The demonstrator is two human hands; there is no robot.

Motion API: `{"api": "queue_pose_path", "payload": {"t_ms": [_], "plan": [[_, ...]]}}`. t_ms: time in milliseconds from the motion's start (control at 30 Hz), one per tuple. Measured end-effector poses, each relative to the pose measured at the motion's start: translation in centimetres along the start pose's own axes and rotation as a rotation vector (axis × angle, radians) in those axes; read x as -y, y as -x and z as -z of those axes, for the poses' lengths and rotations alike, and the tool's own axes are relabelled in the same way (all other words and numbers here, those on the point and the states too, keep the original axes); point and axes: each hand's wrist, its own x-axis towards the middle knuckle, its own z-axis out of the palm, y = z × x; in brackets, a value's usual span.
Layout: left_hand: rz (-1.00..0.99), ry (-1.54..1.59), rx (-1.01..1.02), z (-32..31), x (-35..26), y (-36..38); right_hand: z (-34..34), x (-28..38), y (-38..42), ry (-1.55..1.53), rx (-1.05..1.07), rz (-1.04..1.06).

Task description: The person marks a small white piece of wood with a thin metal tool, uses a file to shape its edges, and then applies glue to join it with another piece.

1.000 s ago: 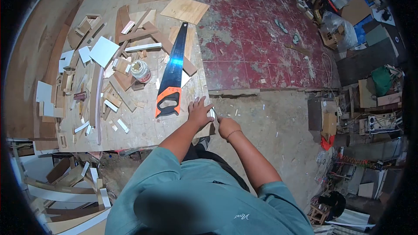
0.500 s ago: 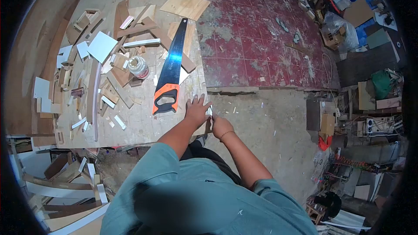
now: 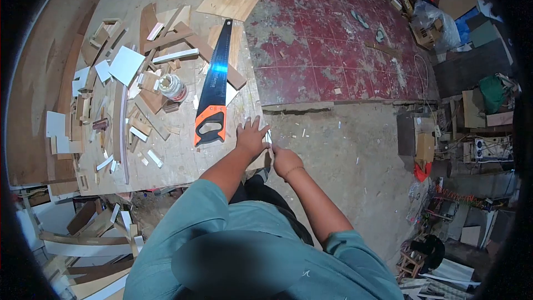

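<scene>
My left hand (image 3: 251, 140) lies on the right edge of the worktable (image 3: 183, 158), fingers spread and its thumb pointing to the right. Just past the edge, my right hand (image 3: 286, 162) is closed in a fist. What it grips is hidden. A narrow white strip (image 3: 268, 136) shows between the two hands, by the left thumb; its full shape cannot be made out. Left of my left hand lies a handsaw (image 3: 217, 80) with an orange and black handle, its blade pointing away from me.
Wood offcuts and white pieces, such as a square white panel (image 3: 127, 65), cover the table's left side around a glass jar (image 3: 172, 88). A thin plywood sheet (image 3: 230, 3) lies at the far edge. Cardboard boxes (image 3: 425, 147) and clutter line the right wall.
The view has shifted slightly. My right hand has moved a little to the right and down, and more of the white strip shows between my hands. The saw stays on the table.
</scene>
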Motion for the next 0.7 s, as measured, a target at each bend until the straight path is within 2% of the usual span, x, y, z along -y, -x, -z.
{"api": "queue_pose_path", "payload": {"t_ms": [67,267,333,433,500,700], "plan": [[-0.008,-0.005,-0.013,0.2,0.0,-0.1,0.9,0.0,1.1,0.014,0.01,-0.04],[-0.004,-0.057,-0.042,-1.3,0.3,-0.8,-2.0,-0.1,-5.7,-0.102,-0.052,0.007],[-0.007,-0.062,-0.016,-0.2,-0.2,-0.3,-1.9,-0.3,-4.4,-0.121,-0.089,0.008],[-0.004,-0.043,0.017,0.8,-0.3,0.1,1.1,0.5,1.0,-0.099,0.007,0.001],[-0.021,-0.034,0.022,0.9,-0.3,-0.1,0.2,-0.2,1.0,-0.128,-0.023,0.005],[-0.033,-0.075,-0.036,-1.1,0.4,-0.6,-3.8,-1.9,-6.4,-0.24,-0.138,0.028]]}}
